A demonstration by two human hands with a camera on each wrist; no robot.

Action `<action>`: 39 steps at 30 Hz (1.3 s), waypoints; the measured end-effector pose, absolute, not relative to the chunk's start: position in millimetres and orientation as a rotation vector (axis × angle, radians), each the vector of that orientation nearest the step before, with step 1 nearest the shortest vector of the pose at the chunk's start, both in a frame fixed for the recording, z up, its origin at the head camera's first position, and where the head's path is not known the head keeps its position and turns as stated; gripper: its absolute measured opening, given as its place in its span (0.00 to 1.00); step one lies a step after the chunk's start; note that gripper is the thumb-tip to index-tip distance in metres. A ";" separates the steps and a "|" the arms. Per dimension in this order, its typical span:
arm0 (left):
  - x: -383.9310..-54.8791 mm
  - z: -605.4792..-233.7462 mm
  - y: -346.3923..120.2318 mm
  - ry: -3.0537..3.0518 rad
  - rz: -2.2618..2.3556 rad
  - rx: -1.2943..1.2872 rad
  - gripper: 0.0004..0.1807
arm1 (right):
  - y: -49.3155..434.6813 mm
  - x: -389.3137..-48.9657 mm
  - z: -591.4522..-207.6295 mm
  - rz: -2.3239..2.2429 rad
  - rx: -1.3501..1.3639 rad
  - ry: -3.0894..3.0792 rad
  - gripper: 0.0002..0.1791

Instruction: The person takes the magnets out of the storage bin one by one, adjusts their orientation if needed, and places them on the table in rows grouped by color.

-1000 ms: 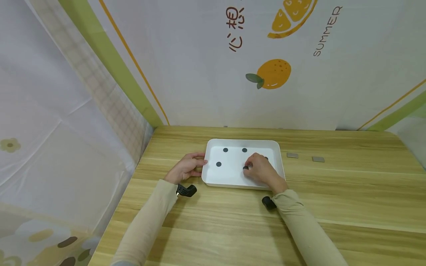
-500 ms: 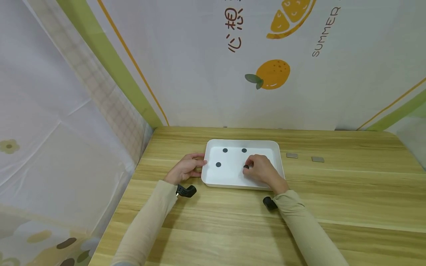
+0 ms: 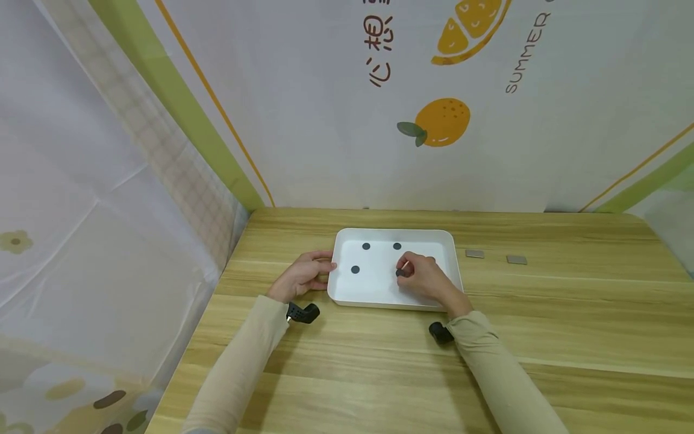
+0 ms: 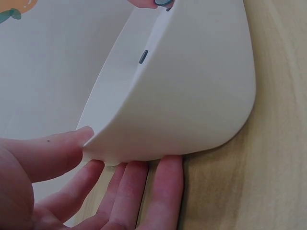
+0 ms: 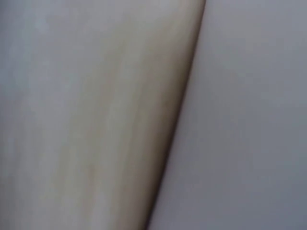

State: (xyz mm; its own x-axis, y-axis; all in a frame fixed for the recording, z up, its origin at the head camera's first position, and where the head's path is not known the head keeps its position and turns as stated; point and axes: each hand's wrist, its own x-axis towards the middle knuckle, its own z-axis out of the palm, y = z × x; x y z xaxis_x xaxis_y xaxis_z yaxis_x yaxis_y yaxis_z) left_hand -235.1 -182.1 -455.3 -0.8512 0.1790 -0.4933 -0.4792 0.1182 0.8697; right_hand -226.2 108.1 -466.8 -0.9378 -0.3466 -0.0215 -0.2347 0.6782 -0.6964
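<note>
A shallow white rectangular tray [image 3: 374, 293] rests on the wooden table. At its left end my left hand [image 3: 300, 276] holds the wall: in the left wrist view the thumb lies on the rim and the fingers touch the outer side. Inside the tray my right hand [image 3: 425, 277] pinches a small dark round disc [image 3: 400, 272] between thumb and fingertips, close to the tray floor. Three similar discs lie flat in the tray: a back left disc [image 3: 366, 246], a back middle disc [image 3: 397, 246] and a front left disc [image 3: 355, 269]. The right wrist view is blurred and shows no fingers.
Right of the tray, a grey rectangular piece [image 3: 475, 254] and another grey rectangular piece [image 3: 517, 260] lie flat on the table [image 3: 368, 367]. A printed white cloth [image 3: 325, 120] hangs behind the table's back edge, and another hangs along the left.
The pinched disc is tipped slightly, so more of its face shows. The left hand keeps its hold on the tray. The head view has shifted very slightly.
</note>
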 end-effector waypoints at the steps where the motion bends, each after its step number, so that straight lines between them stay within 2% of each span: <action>1: -235.0 -455.5 -182.1 1.917 1.782 -0.289 0.28 | 108.3 -225.9 -467.0 -1.122 -0.476 2.732 0.11; 11: -234.8 -456.9 -182.0 1.920 1.788 -0.292 0.28 | 112.5 -226.1 -471.7 -1.274 -0.503 2.712 0.11; 39: -233.1 -454.7 -182.4 1.907 1.790 -0.269 0.28 | 128.5 -220.5 -446.5 -1.384 -0.491 2.769 0.12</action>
